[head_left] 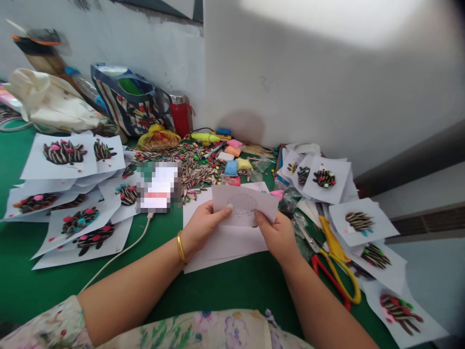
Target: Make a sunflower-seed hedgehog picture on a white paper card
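Both hands, left (203,225) and right (278,237), are pinching the printed sheet (244,205) between them, above white paper (232,242) on the bench (156,281), and keeping thumbs near its edges would be leaving the outlined drawing clear and uncreased.

Green table (250,286) | sunflower seeds (198,165); white sheets (225,249); scissors (339,276)
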`<state>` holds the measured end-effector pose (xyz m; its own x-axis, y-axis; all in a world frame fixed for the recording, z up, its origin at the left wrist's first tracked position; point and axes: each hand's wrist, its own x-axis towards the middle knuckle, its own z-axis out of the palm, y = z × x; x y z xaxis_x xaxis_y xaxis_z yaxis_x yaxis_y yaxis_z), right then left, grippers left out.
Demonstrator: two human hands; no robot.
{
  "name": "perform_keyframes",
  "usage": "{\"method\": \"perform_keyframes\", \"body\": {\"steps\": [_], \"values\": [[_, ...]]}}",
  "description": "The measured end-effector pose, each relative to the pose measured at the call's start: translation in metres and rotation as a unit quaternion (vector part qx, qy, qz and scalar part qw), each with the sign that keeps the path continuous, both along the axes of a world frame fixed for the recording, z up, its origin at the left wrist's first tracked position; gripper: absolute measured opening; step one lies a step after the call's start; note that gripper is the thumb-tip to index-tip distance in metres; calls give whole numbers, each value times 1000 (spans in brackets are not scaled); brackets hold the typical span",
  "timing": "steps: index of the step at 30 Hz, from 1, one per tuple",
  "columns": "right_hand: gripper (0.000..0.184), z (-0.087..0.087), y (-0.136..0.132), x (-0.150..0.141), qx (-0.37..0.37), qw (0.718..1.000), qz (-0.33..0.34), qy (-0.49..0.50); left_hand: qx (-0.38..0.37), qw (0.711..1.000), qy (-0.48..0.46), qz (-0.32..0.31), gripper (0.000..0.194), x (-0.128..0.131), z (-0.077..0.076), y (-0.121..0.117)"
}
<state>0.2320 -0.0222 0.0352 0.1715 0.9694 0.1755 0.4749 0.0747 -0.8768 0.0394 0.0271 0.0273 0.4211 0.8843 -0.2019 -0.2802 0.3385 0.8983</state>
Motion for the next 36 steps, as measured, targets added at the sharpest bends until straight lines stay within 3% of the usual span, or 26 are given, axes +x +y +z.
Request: {"method": "perform_keyframes", "body": {"steps": [6,15,26,36], "values": [[26,3,3,-1,-11,999,-29,39,-22,998,19,50,33,0,-4,2],[27,1,2,0,-16,1000,-13,21,-21,1000,-11,19,43,0,-3,2],[29,-2,0,-3,-18,1000,22,9,-11,999,-16,35,42,0,-6,3],[29,-10,6,7,-25,993,-54,105,-14,997,48,55,30,-2,-8,5]]}}
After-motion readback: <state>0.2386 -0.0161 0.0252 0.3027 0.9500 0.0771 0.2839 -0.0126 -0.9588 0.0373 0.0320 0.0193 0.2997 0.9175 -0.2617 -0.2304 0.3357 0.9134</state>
